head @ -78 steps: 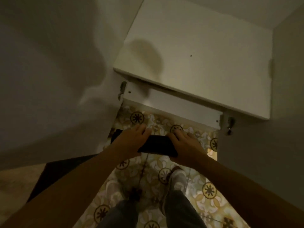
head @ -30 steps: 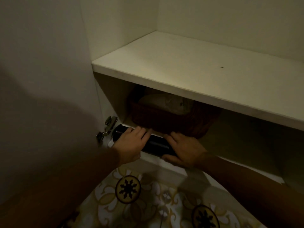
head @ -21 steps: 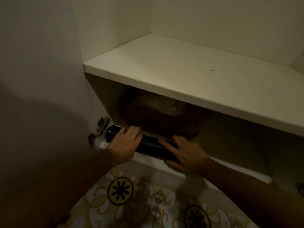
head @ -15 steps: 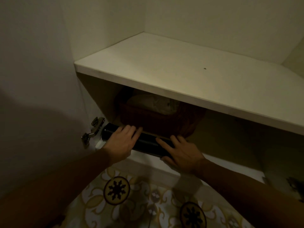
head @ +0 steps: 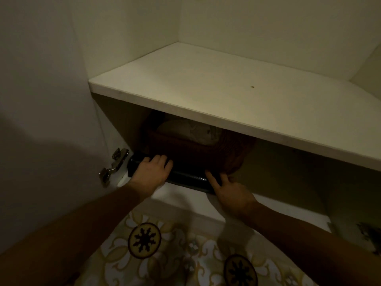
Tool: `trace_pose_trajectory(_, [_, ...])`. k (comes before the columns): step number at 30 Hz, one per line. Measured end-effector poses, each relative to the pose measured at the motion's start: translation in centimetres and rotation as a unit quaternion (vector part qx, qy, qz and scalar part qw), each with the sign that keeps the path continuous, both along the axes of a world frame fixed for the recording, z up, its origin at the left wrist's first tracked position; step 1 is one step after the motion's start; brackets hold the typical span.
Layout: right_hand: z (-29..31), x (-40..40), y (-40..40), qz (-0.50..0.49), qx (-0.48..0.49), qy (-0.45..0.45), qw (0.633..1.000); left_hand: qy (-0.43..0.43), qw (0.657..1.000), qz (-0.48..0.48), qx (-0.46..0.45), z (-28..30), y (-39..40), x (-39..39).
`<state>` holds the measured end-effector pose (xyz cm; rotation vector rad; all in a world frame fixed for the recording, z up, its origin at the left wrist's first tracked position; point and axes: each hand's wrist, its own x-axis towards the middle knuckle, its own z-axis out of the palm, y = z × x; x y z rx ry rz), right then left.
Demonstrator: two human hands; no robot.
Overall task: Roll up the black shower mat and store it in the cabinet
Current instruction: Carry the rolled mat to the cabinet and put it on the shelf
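With the mat (head: 186, 178) already rolled into a tight black tube, it lies along the front lip of the cabinet (head: 237, 112), on the bottom compartment's floor under the white shelf. The left hand (head: 151, 172) lies flat over the tube's left part, fingers spread forward across its top; its grip is loose, a flat press and not a clasp. The right hand (head: 228, 191) is at the tube's right end, fingers splayed and open against it, wrapping nothing. Just behind the mat sits a dark basket (head: 198, 151) holding something pale, touching or nearly touching the roll.

The storing looks almost done, but several things could spoil it. The roll sits close to the front edge, so once both palms lift it may tip out onto the tiled floor (head: 181, 263). Nothing binds it either, so the coil may spring open when the pressure goes. The basket leaves little room behind; a hard push could shove it back or wedge the tube askew. The left end lies near the hinge (head: 115, 164), so it could foul the door on closing.
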<state>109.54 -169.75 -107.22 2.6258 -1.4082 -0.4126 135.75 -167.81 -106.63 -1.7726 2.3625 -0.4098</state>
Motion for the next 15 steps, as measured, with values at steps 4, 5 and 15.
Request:
trace_pose_trajectory(4, [0.1, 0.8, 0.2, 0.024, -0.001, 0.015, 1.0, -0.03, 0.999, 0.025, -0.005, -0.8, -0.6, 1.6])
trace_pose_trajectory(5, [0.3, 1.1, 0.3, 0.018, -0.002, 0.019, 1.0, -0.029, 0.999, 0.029, 0.006, -0.8, -0.6, 1.5])
trace_pose_trajectory(15, [1.6, 2.7, 0.7, -0.03, -0.024, 0.003, 0.999, 0.021, 0.999, 0.041, 0.015, -0.7, -0.1, 0.9])
